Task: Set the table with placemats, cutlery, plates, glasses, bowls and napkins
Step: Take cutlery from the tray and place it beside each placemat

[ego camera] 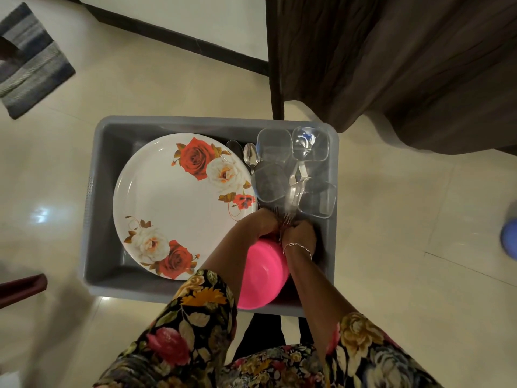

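We're in the tub [92, 219], left hand [261, 224] and right hand [299, 233], fingers curled round the forks [286, 218]; let's bunch them evenly and lift clear of the glasses [272, 147].

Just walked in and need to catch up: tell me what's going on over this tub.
A person is bent over a grey tub on the floor. The left grip and right grip meet on a bunch of forks, fingers curled round them, between the pink bowl and the clear glasses. The flowered plate lies flat in the tub with spoons beside it.
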The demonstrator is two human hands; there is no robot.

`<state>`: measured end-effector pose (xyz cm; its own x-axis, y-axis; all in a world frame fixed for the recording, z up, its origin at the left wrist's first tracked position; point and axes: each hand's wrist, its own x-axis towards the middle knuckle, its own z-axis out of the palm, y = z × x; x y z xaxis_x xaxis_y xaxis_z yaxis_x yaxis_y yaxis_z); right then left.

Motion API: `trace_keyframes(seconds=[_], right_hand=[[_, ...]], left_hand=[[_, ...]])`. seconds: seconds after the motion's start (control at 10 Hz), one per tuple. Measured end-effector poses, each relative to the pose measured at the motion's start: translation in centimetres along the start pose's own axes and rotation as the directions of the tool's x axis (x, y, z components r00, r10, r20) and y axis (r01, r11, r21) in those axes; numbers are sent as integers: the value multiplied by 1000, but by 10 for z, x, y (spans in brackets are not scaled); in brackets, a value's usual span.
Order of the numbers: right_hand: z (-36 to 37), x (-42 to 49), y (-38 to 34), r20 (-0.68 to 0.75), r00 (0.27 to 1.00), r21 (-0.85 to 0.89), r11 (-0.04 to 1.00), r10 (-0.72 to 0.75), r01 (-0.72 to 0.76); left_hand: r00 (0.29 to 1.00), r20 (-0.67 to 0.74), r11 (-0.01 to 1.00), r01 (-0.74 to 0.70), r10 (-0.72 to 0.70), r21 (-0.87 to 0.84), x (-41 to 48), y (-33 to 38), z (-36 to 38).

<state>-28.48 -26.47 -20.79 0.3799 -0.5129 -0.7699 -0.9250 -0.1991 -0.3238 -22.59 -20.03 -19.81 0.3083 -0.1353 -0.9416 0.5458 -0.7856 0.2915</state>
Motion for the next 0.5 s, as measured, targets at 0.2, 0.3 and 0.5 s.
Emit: trace_keyframes(seconds=[0.2, 0.3, 0.5], right_hand=[[6, 1, 0, 39, 999, -54, 999, -1, 3], [5, -2, -2, 11, 1000, -101, 995, -9, 10], [-5, 5, 4, 16, 1000, 52, 999, -13, 12]], left_hand=[[1000, -16, 999, -14, 15, 43, 5, -3, 3], [1000, -13, 999, -17, 17, 27, 4, -4, 0], [996, 79, 997, -47, 42, 63, 1, -1, -2]])
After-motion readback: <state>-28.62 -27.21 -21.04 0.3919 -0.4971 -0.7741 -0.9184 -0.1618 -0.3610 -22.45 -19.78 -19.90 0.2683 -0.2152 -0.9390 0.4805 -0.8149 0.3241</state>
